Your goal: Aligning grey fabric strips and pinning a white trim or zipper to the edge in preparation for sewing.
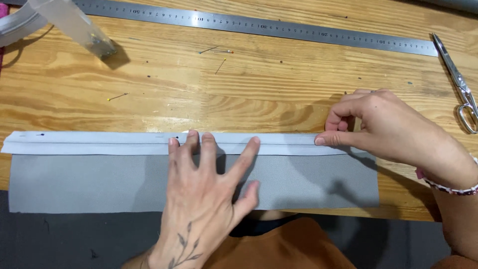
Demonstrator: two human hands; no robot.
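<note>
Orange cloth (pixel 294 246), soft and plain, lay nearest, just under the table edge. On the wooden table (pixel 149 84) lay a long grey cloth strip (pixel 89 182), smooth and flat. Its top edge (pixel 99 143) was already folded over into a thin, paler band, and dark pin heads showed in the left part. Judging by that, the left part looked pinned, and the right end was still left to do. The left hand (pixel 204 199) lay open with its fingers spread flat on the fold. The right hand (pixel 383 124) pinched the fold near the right end. Loose pins (pixel 219 65), a long metal ruler (pixel 259 25) and shiny scissors (pixel 460 87) lay farther back.
</note>
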